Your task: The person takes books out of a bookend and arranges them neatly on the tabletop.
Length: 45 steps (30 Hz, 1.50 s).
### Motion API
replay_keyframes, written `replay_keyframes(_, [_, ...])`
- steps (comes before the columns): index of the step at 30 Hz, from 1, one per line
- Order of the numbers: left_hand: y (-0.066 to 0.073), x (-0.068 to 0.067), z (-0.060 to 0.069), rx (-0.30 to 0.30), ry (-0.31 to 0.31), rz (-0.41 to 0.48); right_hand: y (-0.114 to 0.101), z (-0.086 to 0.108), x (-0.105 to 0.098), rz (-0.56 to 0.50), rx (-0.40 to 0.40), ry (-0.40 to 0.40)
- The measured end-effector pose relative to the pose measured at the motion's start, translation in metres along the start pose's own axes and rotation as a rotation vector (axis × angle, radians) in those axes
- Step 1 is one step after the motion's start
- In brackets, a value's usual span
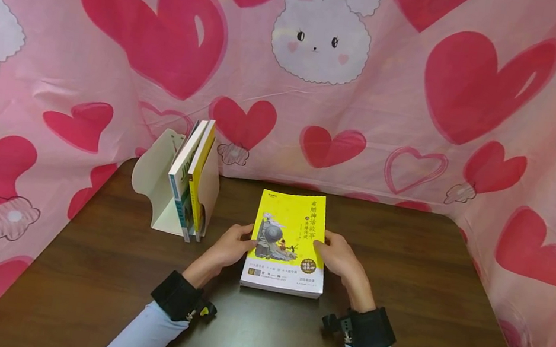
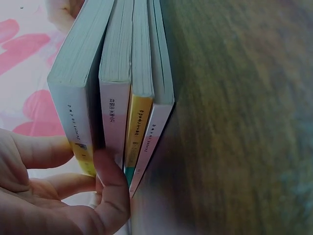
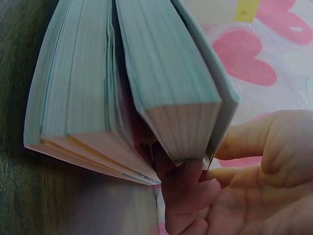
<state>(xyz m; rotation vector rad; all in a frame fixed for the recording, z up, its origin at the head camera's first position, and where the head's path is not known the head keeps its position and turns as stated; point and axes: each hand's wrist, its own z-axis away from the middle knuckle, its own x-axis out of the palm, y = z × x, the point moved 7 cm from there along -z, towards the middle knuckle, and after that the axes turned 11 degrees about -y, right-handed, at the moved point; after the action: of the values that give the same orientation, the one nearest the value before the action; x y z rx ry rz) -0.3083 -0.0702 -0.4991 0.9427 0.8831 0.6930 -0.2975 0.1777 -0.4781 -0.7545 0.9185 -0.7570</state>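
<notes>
Top book: a yellow-covered book (image 1: 287, 241) with a white lower band, lying face up just below the centre of the head frame, its lettering and a grey statue-like figure facing the wearer.
Left hand (image 1: 230, 245): pinching that book at its spine edge, thumb up on the cover, fingers curled into the gap beneath.
Right hand (image 1: 343, 260): pinching the opposite, page-edge side, thumb above, fingertips tucked under the pages.
Under it: three thinner books (image 2: 142, 73) stacked on the desk (image 1: 429, 280); from the wrists I can see a dark gap between them and the top one.
Bookend (image 1: 151, 172): cream, standing left of centre in the head frame, with a white book (image 1: 186, 163) and a yellow-spined book (image 1: 202, 156) tilted in it.
Wrists: a black strap on each, the left strap (image 1: 177, 296) and the right strap (image 1: 371, 330), above pale blue sleeves (image 1: 143, 336).
Backdrop: pink cloth (image 1: 393, 89) with hearts and white rabbits, filling the upper frame and both sides.
</notes>
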Motion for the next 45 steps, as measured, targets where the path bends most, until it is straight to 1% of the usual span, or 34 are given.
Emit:
replay_keyframes(12, [0.0046,0.0004,0.0011,0.009,0.007,-0.006,-0.0007,0.0000,-0.0011,0.008,-0.004,0.016])
replay_keyframes(19, [0.0093,-0.0006,0.0024,0.016,0.033,-0.035,-0.0024,0.0000,-0.0023,-0.005,-0.009,0.020])
replay_keyframes(28, [0.0055,-0.0005,0.0007,-0.001,0.043,-0.058,-0.0027,0.0004,-0.0022,-0.003,-0.011,0.034])
replay_keyframes(33, [0.0049,-0.0002,0.0000,0.004,0.045,-0.068,-0.0023,-0.0001,-0.0023,0.001,-0.007,0.040])
replay_keyframes(38, [0.0065,-0.0002,0.0017,0.026,0.041,-0.088,-0.0019,-0.0008,-0.0017,0.006,-0.003,0.043])
replay_keyframes(45, [0.0036,0.0003,0.0010,0.024,0.028,-0.106,-0.0029,-0.0015,0.0000,0.015,-0.008,0.045])
